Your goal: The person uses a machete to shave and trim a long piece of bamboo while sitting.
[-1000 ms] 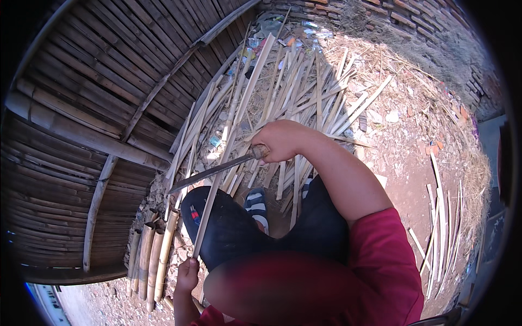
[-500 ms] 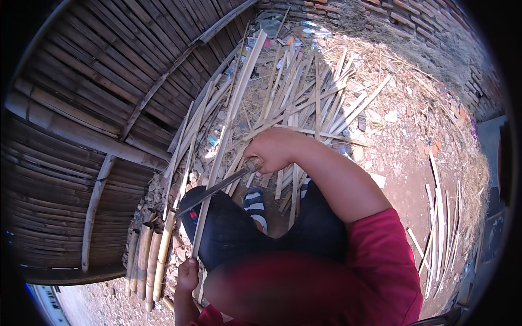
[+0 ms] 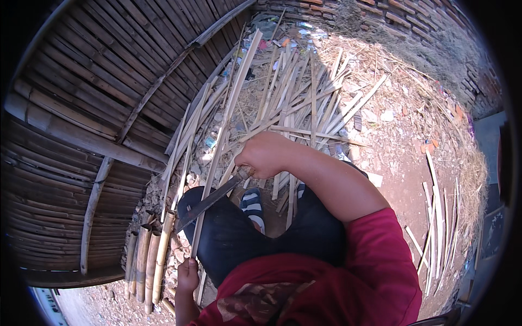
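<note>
My right hand is closed round the handle of a long-bladed knife, the blade pointing down to the left. The blade lies across a long, pale bamboo strip, above my left knee. Low at the left, my left hand pinches the near end of that strip. From there the strip slants away along my left leg, its far end raised over the scattered pieces.
Many split bamboo strips lie piled on the ground ahead. Cut bamboo tubes stand at my left, beside a woven bamboo wall. More thin strips lie at the right. A brick wall rises at the back.
My right hand has shifted slightly left and nearer to me with the knife, whose blade now shows more of its flat side. My left hand stays on the strip's end.
</note>
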Tool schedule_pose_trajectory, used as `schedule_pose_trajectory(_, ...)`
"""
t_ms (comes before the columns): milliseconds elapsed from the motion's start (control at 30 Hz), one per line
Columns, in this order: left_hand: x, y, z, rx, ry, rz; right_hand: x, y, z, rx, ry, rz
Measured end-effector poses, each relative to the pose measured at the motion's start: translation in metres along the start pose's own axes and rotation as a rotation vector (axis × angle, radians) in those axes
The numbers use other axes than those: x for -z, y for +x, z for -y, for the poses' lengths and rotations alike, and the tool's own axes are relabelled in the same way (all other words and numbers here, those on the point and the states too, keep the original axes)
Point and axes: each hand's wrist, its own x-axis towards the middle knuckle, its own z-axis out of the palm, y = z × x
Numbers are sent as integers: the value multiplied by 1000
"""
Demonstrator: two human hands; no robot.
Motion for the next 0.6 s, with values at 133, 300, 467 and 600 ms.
schedule_pose_trajectory(133, -3, 4, 5, 12, 144, -55, -12, -1, -84, -332, 270, -56)
schedule_pose_trajectory(300, -10, 8, 1, -11, 83, -64, -5, -14, -114, -533, 393, -454)
schedule_pose_trajectory(467, -12, 4, -3, -41, 172, -104, 10, -7, -27, -238, 43, -95)
schedule_pose_trajectory(600, -8, 10, -5, -125, 323, -148, 13, -6, -20, -211, 60, -35)
